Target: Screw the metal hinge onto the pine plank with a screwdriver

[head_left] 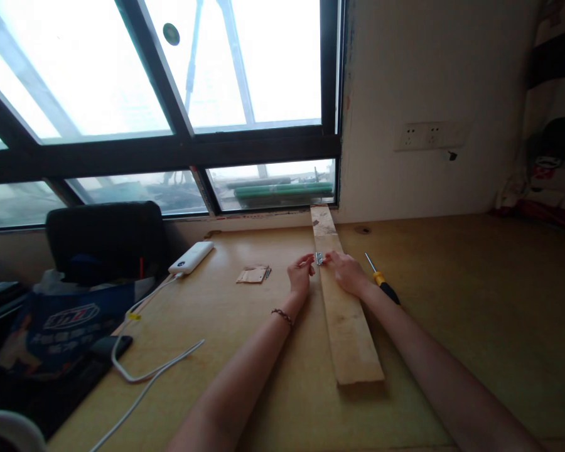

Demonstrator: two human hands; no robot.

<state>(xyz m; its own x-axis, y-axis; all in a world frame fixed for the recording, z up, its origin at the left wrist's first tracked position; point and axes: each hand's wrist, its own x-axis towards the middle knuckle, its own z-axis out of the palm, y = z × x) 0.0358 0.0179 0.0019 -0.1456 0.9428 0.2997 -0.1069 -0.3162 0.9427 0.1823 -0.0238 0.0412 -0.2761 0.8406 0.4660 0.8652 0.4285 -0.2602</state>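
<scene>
A small metal hinge (319,258) sits at the left edge of a long wooden board (346,320), which lies on the table pointing toward the window. My left hand (301,275), a dark bracelet on its wrist, pinches the hinge from the left. From the other side my right hand (346,271) grips the hinge between its fingertips, with the palm over the board. Right of the board lies a screwdriver (380,280) with a yellow and black handle. To the left, several screws (267,272) rest by a small torn, light-brown piece (251,275), perhaps cardboard.
A white power bank (191,258) with a white cable (156,371) lies on the left of the wooden table (268,351). Beyond the left edge are a black chair (106,235) and a blue bag (70,326). The window (258,147) and a wall with sockets (421,135) border the back.
</scene>
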